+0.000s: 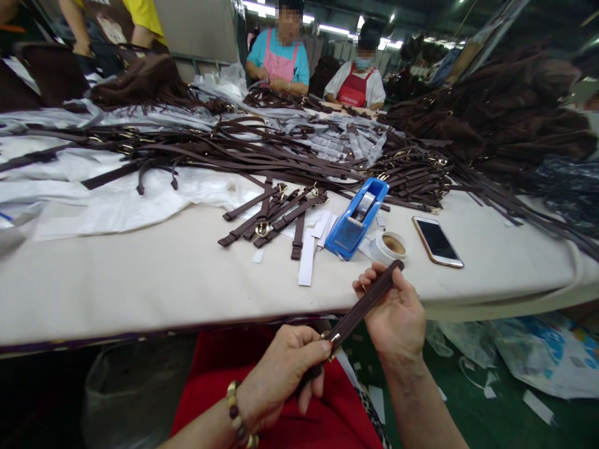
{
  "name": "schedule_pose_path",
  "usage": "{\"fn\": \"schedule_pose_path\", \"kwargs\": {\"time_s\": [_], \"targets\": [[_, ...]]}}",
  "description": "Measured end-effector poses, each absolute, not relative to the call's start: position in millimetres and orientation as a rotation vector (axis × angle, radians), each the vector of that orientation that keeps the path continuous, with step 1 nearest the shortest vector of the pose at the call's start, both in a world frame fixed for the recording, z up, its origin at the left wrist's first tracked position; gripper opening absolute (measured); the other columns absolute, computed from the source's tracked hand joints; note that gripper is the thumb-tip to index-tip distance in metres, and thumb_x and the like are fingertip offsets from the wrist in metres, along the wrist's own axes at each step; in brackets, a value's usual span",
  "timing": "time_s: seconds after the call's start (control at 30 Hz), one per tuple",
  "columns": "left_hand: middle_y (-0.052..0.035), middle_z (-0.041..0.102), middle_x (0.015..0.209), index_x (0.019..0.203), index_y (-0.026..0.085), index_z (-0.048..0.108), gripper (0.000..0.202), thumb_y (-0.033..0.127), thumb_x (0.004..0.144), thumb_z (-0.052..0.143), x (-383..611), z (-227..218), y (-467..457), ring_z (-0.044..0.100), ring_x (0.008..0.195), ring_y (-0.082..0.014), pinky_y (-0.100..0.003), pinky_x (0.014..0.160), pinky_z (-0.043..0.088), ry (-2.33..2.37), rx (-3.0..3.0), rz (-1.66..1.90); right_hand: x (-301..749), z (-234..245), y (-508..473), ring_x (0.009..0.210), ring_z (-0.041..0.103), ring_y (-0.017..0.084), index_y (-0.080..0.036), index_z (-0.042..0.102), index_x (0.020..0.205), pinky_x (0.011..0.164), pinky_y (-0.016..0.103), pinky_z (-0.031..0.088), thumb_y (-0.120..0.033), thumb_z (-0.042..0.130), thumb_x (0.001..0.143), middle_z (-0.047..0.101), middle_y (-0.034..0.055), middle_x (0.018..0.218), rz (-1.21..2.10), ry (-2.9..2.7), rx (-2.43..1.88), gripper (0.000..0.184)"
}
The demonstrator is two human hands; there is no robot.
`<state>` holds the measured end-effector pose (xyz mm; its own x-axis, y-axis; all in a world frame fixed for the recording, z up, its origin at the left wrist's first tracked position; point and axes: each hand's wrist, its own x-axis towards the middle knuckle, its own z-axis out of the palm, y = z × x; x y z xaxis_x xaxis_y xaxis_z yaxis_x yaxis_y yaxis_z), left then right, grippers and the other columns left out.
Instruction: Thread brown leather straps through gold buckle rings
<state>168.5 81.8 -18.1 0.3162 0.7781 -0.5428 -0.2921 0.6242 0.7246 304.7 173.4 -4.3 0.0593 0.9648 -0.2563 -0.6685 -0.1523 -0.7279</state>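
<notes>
Strap (362,307), dark brown, short, held slantwise in the lower centre of the frame, just below the near table edge (187,324) and above a red lap cloth (281,399). Left hand (281,374) pinches its lower end, thumb and fingers closed right at a small gold-coloured metal fitting (330,340); beaded bracelet (236,411) on that wrist. Right hand (395,318) wraps the upper end, fingers curled round it, strap tip poking out past the fingertips toward upper right. Both hands clamped on the same strap. Just beyond the right hand, on the table: white tape roll (390,246), blue tape dispenser (358,217) to its left, a phone (437,242) lying flat to its right, screen dark. White paper strips (307,262) beside the dispenser. Left of those, a small loose bundle of short brown straps with gold buckles (274,215). Farther back, across the middle of the frame, a long heap of brown straps (196,146) over white sheeting (116,193). Far right, a dark brown mound, contents unclear. Top of frame: other people seated across the table, one in a pink apron (279,62), one in a red apron (355,87); a yellow sleeve (140,15) at upper left. Floor at lower right, green, littered with paper scraps and plastic bags (538,355).
</notes>
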Motion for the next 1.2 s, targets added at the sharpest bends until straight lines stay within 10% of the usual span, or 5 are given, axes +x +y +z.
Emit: {"fn": "schedule_pose_path", "kwargs": {"time_s": [1.2], "targets": [[0.0056,0.039,0.044,0.065,0.015,0.048,0.021,0.034,0.073,0.054,177.0,-34.7,78.8,0.03,0.037,-0.0049,-0.016,0.037,0.023,1.018,0.711,0.916,257.9,2.5,116.1,0.036,0.017,0.006,-0.018,0.06,0.069,0.036,0.017,0.023,-0.039,0.045,0.087,0.024,-0.0085,0.041,1.737,-0.587,-0.656,0.031]]}}
